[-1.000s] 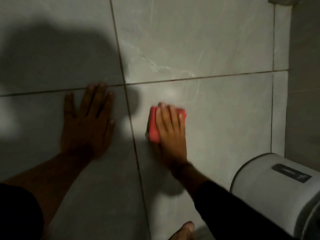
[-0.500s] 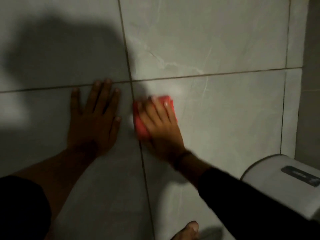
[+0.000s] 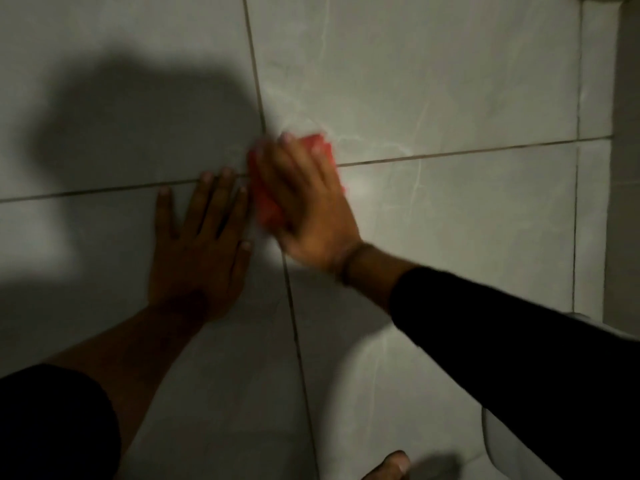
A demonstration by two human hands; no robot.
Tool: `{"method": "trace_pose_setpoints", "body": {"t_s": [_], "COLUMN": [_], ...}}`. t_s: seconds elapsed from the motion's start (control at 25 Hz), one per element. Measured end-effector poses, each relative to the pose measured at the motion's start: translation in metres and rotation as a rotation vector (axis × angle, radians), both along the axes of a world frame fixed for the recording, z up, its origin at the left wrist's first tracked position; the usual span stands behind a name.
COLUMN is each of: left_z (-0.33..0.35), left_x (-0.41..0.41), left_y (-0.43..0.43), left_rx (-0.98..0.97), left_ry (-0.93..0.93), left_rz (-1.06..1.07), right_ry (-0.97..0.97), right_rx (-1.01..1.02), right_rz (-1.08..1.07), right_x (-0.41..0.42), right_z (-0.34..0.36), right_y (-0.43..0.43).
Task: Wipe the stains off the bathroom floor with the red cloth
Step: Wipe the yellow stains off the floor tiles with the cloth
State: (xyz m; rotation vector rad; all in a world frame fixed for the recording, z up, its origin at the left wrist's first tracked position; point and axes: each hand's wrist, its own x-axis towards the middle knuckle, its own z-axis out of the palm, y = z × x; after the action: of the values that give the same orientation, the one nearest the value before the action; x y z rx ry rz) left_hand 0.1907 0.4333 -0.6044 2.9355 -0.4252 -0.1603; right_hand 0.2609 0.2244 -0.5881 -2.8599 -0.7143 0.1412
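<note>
Cloth (image 3: pixel 268 202) under your right hand (image 3: pixel 308 202), pressed flat on the floor (image 3: pixel 450 237) where four tiles meet, just right of your left hand (image 3: pixel 197 251). The right hand lies spread on top of the cloth, pinning it down rather than gripping it in a fist; red shows at the fingertips and along the left edge of the palm. The left hand is empty, palm down and fingers splayed on the near-left tile, propping you up. Blur smears the right hand and the cloth, so the stroke looks fast.

The risks, as I judge them: the cloth sits almost against your left fingers (image 3: pixel 242 199), and one more push leftward could ride over them or bunch the cloth against them. A flat palm on a loose cloth can also slide off it at speed, leaving bare skin on tile. The light is dim and your own shadow (image 3: pixel 138 133) covers the far-left tile, so you could miss a stain there; no stain is clear to me in this view. A toe (image 3: pixel 391 465) shows at the near edge, close to the vertical grout line (image 3: pixel 298 341).

Against a second ago, the cloth has travelled left and farther from you, from the middle of the near-right tile up onto the grout cross. The view has shifted too: the white bin (image 3: pixel 505 455) at the near right now shows far less behind your sleeve (image 3: pixel 519 341).
</note>
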Motion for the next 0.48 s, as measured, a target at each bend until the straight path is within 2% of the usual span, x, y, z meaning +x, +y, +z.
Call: {"method": "trace_pose_setpoints", "body": {"t_s": [0.08,0.12,0.16,0.24,0.28,0.32,0.36,0.4,0.48], "left_z": [0.001,0.001,0.001,0.003,0.003,0.004,0.003,0.002,0.001], "left_x": [-0.002,-0.004,-0.005,-0.007,-0.006,-0.004,-0.003,-0.002,-0.002], "left_y": [0.001,0.002,0.003,0.001,0.0,0.0,0.0,0.0,0.001], "left_rx": [0.015,0.022,0.026,0.027,0.029,0.03,0.024,0.015,0.014], "left_ry": [-0.01,-0.016,-0.015,0.004,0.014,0.018,0.018,0.015,0.026], "left_rz": [-0.005,-0.006,-0.007,-0.011,-0.012,-0.013,-0.012,-0.009,0.0], "right_ry": [0.08,0.058,0.047,0.001,0.006,0.006,-0.033,-0.07,0.056], "right_rx": [-0.104,-0.123,-0.116,-0.07,-0.037,-0.02,-0.003,0.045,0.132], "right_rz": [0.225,0.228,0.091,-0.531,-0.811,-0.947,-0.904,-0.698,-0.134], "right_x": [-0.035,-0.033,-0.02,0.024,0.044,0.048,0.034,0.006,-0.086], "right_z": [0.011,0.014,0.016,0.016,0.017,0.013,0.005,-0.001,0.002], "right_y": [-0.042,-0.073,-0.101,-0.13,-0.117,-0.085,-0.046,-0.014,0.023]}}
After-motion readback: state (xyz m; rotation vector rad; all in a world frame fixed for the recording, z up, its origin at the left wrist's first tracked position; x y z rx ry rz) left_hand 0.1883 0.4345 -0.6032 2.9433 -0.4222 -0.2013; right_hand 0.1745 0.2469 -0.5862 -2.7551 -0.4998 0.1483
